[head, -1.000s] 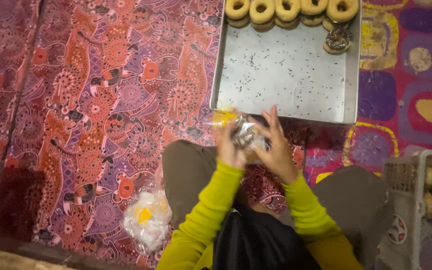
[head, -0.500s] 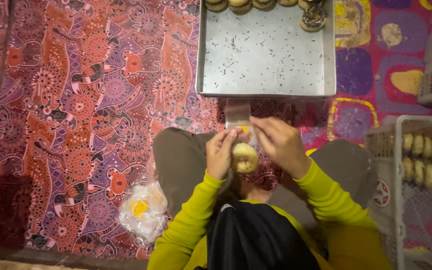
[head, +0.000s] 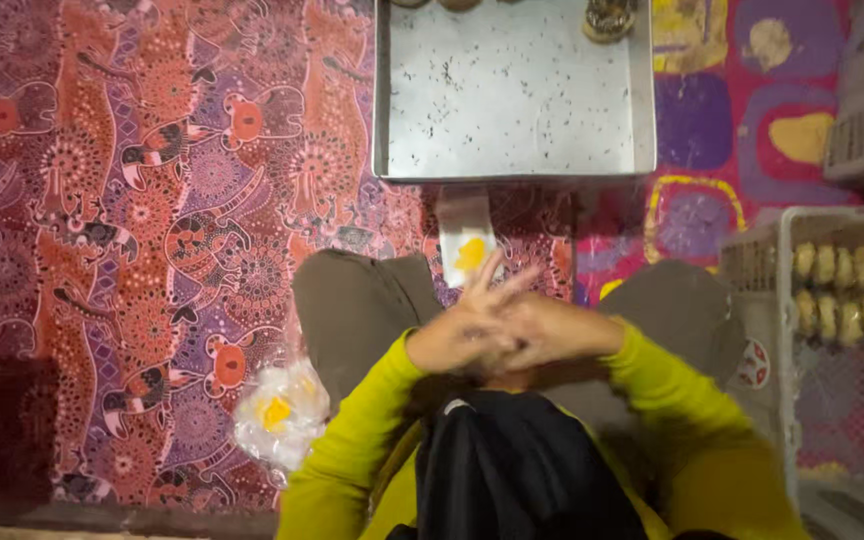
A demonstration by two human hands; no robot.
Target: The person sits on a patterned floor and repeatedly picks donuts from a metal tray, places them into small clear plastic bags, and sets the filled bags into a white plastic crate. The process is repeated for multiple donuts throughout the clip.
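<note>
Your left hand [head: 462, 335] and right hand [head: 542, 335] are pressed together over your lap, blurred; whether they clamp anything, you cannot tell. Judging by the clear packet [head: 465, 245] lying below the metal tray's [head: 512, 172] near edge, you're between wrappings, so next calls for a reach to that packet

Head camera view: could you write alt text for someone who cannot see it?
A seated person in yellow-green sleeves presses the left hand and right hand together over their lap. Ahead lie a small clear bag, a metal tray and a patterned cloth.
</note>
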